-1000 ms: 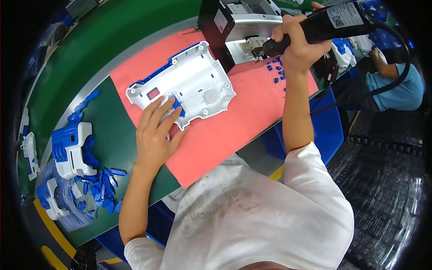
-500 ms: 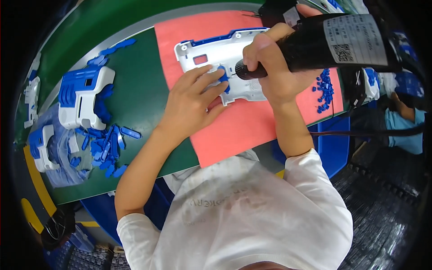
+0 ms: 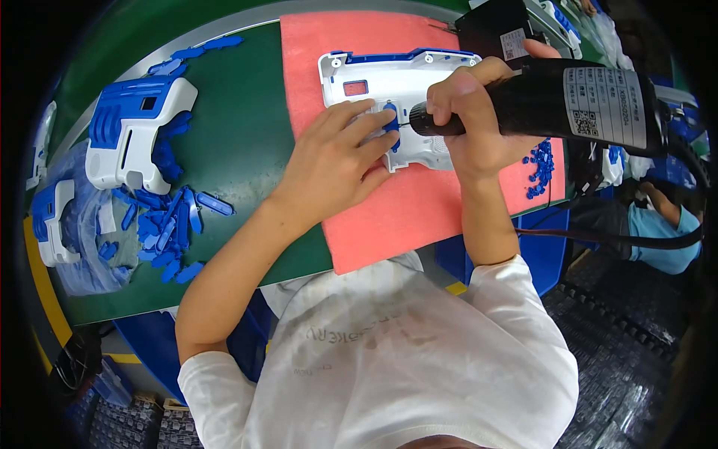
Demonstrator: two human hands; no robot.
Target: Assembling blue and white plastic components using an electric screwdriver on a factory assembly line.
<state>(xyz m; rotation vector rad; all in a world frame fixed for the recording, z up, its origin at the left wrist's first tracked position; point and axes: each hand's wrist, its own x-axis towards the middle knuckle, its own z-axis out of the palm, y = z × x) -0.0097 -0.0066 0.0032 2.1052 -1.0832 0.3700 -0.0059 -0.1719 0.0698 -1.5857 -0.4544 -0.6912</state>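
Observation:
A white plastic housing [image 3: 355, 71] with a blue edge strip lies inner side up on a pink mat [image 3: 389, 224]. My left hand [image 3: 329, 157] rests over its near left part, fingertips pressing on a blue oblong piece [image 3: 394, 129] set inside it. The left thumb lies by the housing's near edge. My right hand [image 3: 479, 127] is wrapped round a black electric screwdriver [image 3: 538, 97], held nearly level. Its tip points left to the blue oblong piece; whether a screw sits on the tip is too small to tell.
Small blue parts [image 3: 540, 168] lie on the mat's right side. Left on the green table [image 3: 232, 127] are a blue-and-white housing [image 3: 123, 135], a heap of blue oblong pieces [image 3: 168, 228] and a plastic bag [image 3: 93, 262]. A black box [image 3: 490, 30] stands behind. A cable [image 3: 583, 236] runs right.
The whole view has shifted a little, so the mat and housing appear further right. The screwdriver's tip is now nearer the blue oblong piece; the left fingertips still press there.

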